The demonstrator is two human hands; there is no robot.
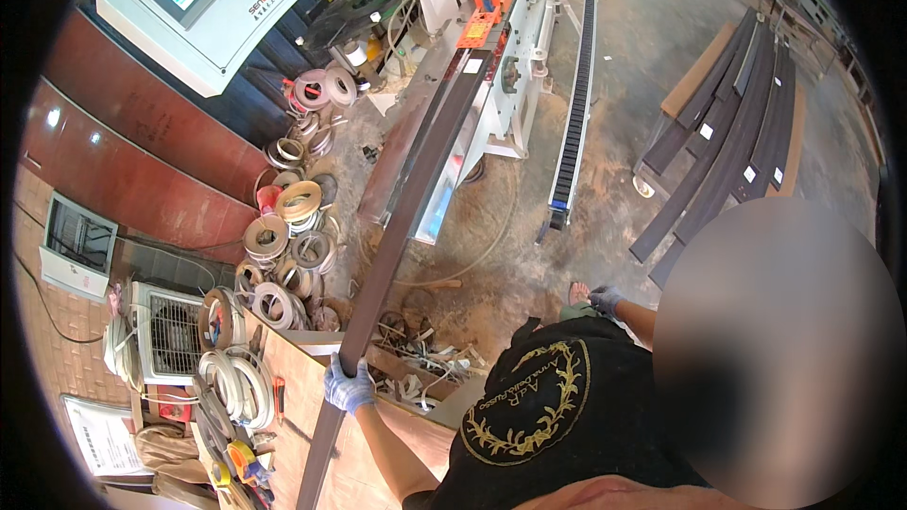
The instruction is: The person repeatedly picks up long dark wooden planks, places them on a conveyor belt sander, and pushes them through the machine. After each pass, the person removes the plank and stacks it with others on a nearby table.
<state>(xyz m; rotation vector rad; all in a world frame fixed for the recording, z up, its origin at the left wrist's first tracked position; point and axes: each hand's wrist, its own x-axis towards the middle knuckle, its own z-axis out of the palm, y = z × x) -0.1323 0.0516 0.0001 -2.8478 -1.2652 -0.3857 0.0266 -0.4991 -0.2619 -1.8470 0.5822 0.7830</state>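
Observation:
A long dark brown board [389,269] runs from the machine's feed bed down across the wooden table at the lower left. My left hand [350,387], in a pale blue-grey glove, is closed around the board's edge, at the table's far edge. My right hand [607,300], in a grey glove, hangs beside my leg, away from the board. Its fingers look loosely apart, with nothing seen in them. The board's far end lies by the orange guard [480,30] of the machine. Its near end runs out of the picture at the bottom.
Rolls of edge banding [274,307] lie heaped left of the board. Tools, including pliers [248,465], rest on the wooden table [283,397]. A narrow roller conveyor [573,132] stands ahead. More dark boards [732,146] lie at the right. Scraps [425,373] litter a bin beside the table.

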